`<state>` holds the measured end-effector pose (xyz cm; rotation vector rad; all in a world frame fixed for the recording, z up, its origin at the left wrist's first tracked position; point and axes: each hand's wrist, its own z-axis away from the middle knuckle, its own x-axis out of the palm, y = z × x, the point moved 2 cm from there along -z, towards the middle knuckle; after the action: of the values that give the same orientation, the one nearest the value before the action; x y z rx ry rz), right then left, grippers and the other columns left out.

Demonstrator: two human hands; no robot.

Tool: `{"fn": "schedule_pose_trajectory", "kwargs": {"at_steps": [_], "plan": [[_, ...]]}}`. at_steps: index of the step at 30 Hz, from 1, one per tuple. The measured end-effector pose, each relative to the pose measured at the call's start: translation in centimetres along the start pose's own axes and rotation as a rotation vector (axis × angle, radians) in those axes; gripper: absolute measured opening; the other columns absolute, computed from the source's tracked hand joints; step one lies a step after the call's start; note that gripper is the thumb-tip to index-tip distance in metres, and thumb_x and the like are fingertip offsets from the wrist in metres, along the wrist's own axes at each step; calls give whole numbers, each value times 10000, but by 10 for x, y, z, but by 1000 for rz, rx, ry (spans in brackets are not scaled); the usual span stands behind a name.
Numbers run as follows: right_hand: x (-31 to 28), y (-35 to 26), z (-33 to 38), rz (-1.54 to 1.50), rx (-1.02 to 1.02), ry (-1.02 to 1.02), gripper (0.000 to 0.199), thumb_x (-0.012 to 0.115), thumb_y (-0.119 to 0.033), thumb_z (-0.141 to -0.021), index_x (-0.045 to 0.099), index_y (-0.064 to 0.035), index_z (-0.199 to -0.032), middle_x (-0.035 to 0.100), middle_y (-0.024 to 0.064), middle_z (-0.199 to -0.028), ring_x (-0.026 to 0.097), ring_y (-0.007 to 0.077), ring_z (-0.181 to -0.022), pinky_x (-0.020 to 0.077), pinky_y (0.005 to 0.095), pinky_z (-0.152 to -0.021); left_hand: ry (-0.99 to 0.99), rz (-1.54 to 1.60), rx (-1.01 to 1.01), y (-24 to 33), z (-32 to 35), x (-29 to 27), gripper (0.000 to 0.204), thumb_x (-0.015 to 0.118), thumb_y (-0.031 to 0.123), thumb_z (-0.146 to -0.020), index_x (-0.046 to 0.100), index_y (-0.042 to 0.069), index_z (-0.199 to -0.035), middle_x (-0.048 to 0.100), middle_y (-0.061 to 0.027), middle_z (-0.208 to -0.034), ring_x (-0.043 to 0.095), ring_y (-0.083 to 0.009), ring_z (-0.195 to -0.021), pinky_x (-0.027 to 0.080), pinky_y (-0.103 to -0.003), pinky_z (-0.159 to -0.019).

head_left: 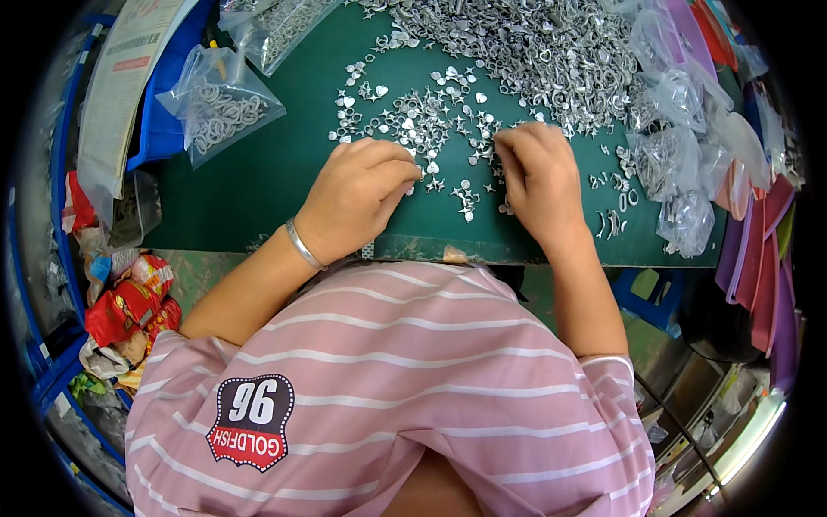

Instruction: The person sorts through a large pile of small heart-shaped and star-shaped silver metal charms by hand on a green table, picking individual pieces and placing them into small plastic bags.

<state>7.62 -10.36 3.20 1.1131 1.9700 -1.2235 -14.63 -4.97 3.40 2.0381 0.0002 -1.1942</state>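
Fingertips of left hand (pixel 357 194) and right hand (pixel 540 177) curled down onto loose charms (pixel 431 121) on green mat (pixel 258 172), pinching small pieces, exactly which impossible to tell. Thin scatter sorted near hands; big heap (pixel 534 47) beyond untouched, so seemingly early on. Filled bags (pixel 220 99) at left, more bags (pixel 680 164) at right.

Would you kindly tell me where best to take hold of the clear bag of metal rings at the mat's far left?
Probably by the crumpled upper-left neck of the bag of rings, coming from above: the rings pool lower right, so that end lies slack and empty.
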Motion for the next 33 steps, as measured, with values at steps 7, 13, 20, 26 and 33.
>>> {"fn": "schedule_pose_trajectory", "kwargs": {"at_steps": [7,13,20,26,33], "plan": [[17,15,-23,75,49,-53,56,686,-55,-776,667,-68,-827,606,66,-828,568,278,-793,448,389,-708,8,32,-33,0,5,-4,131,687,26,-791,676,57,-918,663,-78,-941,624,-254,-867,462,-349,-796],[9,19,-21,86,-12,21,94,714,-46,-726,643,-63,-786,605,57,-835,569,280,-809,428,398,-711,36,59,-61,-4,7,-5,127,693,26,-786,676,57,-907,662,-76,-917,619,-252,-842,456,-340,-768],[-1,26,-17,84,57,46,62,697,-30,-759,669,-39,-813,639,96,-842,603,298,-808,470,392,-727,86,99,-58,-14,5,2,139,700,8,-766,679,64,-891,658,-72,-880,618,-251,-805,462,-333,-738],[5,19,-21,-2,73,-37,67,699,-32,-759,674,-38,-821,616,91,-816,582,295,-790,460,390,-711,102,153,-104,-17,4,5,140,697,-6,-757,686,69,-875,661,-72,-855,622,-245,-788,467,-333,-716],[7,26,-25,33,77,-21,65,696,-26,-759,668,-28,-818,610,90,-806,581,294,-783,461,386,-711,107,154,-111,-17,4,4,134,699,-7,-754,687,62,-867,664,-76,-847,623,-246,-779,469,-335,-718]]}}
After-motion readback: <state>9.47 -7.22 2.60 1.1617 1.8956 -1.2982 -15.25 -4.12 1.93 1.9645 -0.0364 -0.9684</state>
